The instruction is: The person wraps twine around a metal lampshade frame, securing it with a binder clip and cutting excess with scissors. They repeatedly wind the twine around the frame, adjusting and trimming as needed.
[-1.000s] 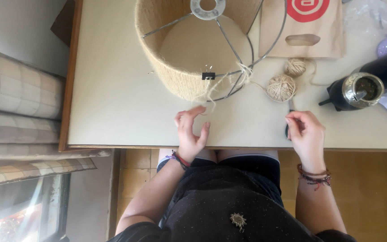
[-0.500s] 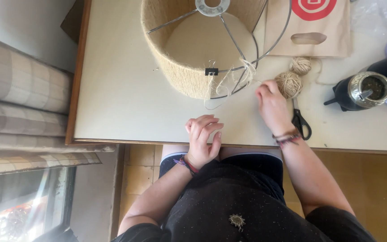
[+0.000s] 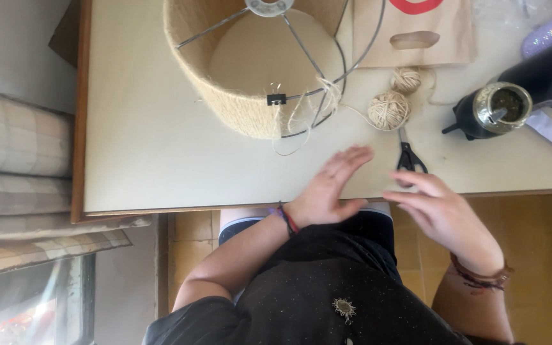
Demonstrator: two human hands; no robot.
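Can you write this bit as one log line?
left hand: open, empty, over table edge | right hand: open, empty, by scissors

A pale table point(image 3: 161, 147) stands on a tan tiled floor point(image 3: 193, 236), checked cushions point(image 3: 14, 160) beside it.

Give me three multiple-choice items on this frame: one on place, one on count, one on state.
1. Where are the scissors?
A. on the table, below the larger twine ball
B. inside the lampshade
C. on the floor

2. How many twine balls lie on the table?
A. one
B. two
C. four

3. What does the left hand hold?
A. scissors
B. a twine ball
C. nothing; it is open, fingers spread

Key: 1 A, their black handles lie near the table edge under the ball. 2 B, a larger and a smaller ball lie side by side. 3 C, the palm is empty.
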